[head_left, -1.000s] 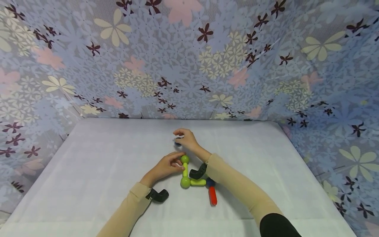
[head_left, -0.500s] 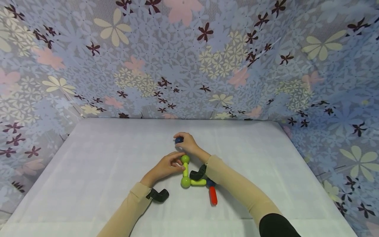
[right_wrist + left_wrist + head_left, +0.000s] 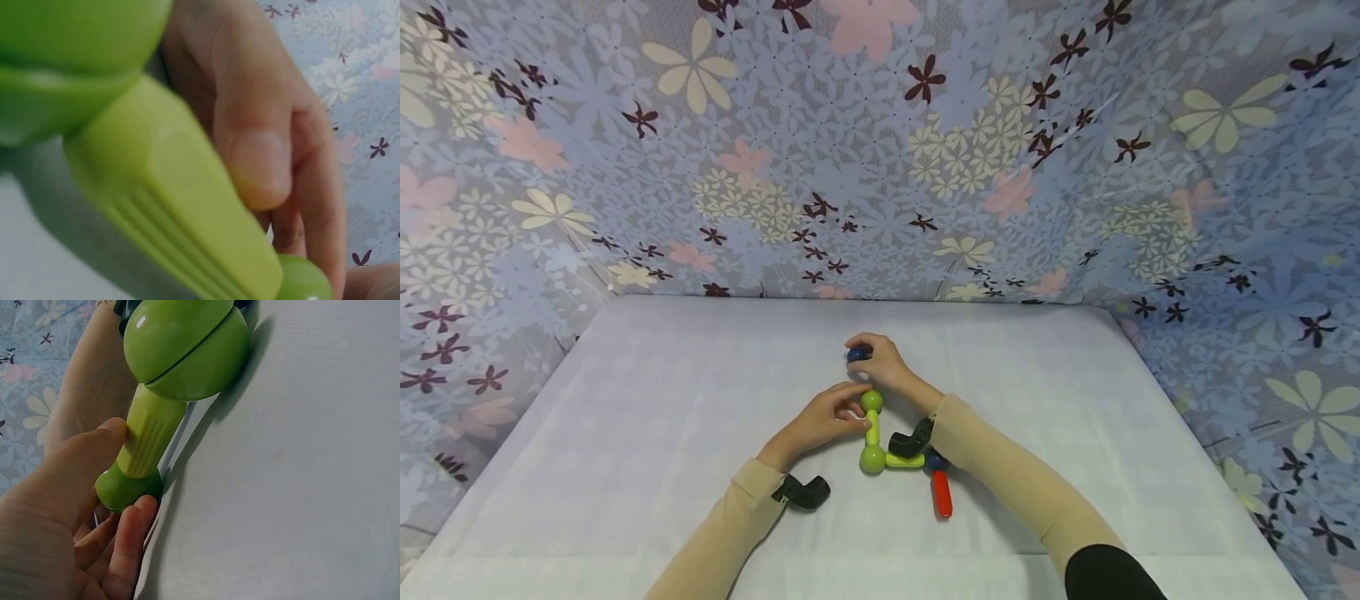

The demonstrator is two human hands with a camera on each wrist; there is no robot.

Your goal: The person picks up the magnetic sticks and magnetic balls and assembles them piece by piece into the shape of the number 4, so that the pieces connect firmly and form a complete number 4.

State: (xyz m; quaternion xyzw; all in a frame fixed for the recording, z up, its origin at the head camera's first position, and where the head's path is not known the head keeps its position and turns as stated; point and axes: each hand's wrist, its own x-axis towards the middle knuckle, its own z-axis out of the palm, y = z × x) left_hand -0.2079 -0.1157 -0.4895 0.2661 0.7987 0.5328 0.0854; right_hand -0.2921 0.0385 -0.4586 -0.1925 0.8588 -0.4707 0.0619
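Note:
In the head view my right hand (image 3: 883,364) pinches a dark blue ball (image 3: 857,355) between thumb and fingers, beyond a toy build of rods and balls. My left hand (image 3: 823,417) holds the build's far end. In the left wrist view its thumb lies along a yellow-green rod (image 3: 149,434) and its curled fingers touch the small-looking far green ball (image 3: 128,490). A nearer green ball (image 3: 872,459) joins that rod to a second yellow-green rod (image 3: 906,460). The right wrist view shows my right thumb behind the rod (image 3: 181,194); the blue ball is hidden there.
At the build's right end sits another blue ball (image 3: 936,460), partly covered by the right sleeve, with a red rod (image 3: 942,494) pointing toward me. Everything lies on a white-covered table (image 3: 662,400). A flowered cloth (image 3: 850,167) hangs behind and at the sides.
My right hand has taken the loose blue ball into its fingertips, raised and turned it, then shifted slightly right. The left hand and the build stay nearly where they were.

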